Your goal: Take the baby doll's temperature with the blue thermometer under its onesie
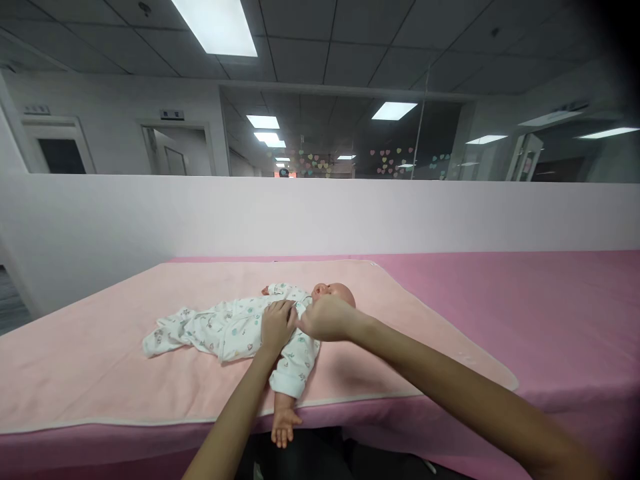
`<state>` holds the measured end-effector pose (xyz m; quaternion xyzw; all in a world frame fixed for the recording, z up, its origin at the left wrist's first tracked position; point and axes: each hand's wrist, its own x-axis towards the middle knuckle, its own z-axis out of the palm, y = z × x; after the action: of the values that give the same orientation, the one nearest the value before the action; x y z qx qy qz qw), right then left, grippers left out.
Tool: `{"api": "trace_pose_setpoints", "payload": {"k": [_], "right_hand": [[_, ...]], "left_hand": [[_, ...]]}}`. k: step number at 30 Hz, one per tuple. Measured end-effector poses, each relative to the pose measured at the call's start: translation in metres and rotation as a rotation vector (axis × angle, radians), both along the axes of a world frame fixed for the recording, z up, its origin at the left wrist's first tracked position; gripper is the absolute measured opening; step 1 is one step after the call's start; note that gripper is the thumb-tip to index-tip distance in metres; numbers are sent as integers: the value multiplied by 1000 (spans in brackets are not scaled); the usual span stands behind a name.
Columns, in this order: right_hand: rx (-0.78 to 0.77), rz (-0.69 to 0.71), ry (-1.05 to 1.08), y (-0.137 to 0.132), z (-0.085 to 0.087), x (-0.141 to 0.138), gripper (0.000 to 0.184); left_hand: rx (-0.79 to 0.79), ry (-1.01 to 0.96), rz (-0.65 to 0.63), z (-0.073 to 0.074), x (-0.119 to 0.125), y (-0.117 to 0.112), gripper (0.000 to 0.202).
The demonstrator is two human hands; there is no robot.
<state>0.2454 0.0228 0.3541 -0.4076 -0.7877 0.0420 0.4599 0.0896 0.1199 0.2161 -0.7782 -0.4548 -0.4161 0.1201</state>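
Note:
A baby doll lies on its back with its head to the right, dressed in a white patterned romper. On the upper chest, my left hand has its fingers bent and gathered at the romper's front. My right hand is closed in a pinch beside it, at the neck end of the romper, and covers part of the doll's face and neck. What exactly the fingertips grip is too small to see. The doll's near arm hangs toward me past the table's edge, palm up.
Under the doll is a peach pad with a pale border, spread over a pink-covered table. A white low wall with glass above it runs behind. My dark-clothed legs are below the front edge.

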Motion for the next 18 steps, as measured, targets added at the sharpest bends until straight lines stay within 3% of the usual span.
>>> {"api": "trace_pose_setpoints", "payload": {"k": [2, 7, 9, 12, 15, 18], "right_hand": [[38, 8, -44, 7, 8, -11, 27], [419, -219, -172, 25, 35, -24, 41], [420, -162, -210, 28, 40, -25, 47], [281, 45, -190, 29, 42, -21, 43], [190, 155, -110, 28, 31, -23, 50], [160, 206, -133, 21, -9, -34, 44]], "left_hand": [[7, -5, 15, 0, 0, 0, 24], [-11, 10, 34, 0, 1, -2, 25], [-25, -1, 55, 1, 2, -3, 24], [-38, -17, 27, 0, 3, -2, 25], [-45, -20, 31, -2, 2, 0, 24], [-60, -25, 56, -3, 2, 1, 21]]}}
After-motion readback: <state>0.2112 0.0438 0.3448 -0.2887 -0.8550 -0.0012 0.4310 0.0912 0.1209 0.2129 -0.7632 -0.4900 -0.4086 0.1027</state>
